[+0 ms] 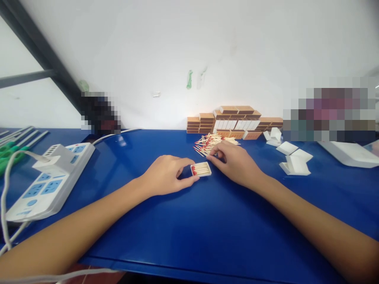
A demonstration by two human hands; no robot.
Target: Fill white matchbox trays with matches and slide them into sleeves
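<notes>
My left hand pinches the left end of a small white matchbox tray between thumb and fingers, on the blue table. Several red-headed matches lie side by side in the tray, heads to the left. My right hand is just beyond the tray's right end, at the front edge of a loose pile of matches. Its thumb and fingertips are closed together, and whatever they hold is too small to make out. The right hand covers part of the pile.
Stacked matchboxes stand against the white wall behind the pile. White folded pieces lie at right on the blue table. A white power strip with a plugged-in adapter, cables and green-handled tools occupy the left.
</notes>
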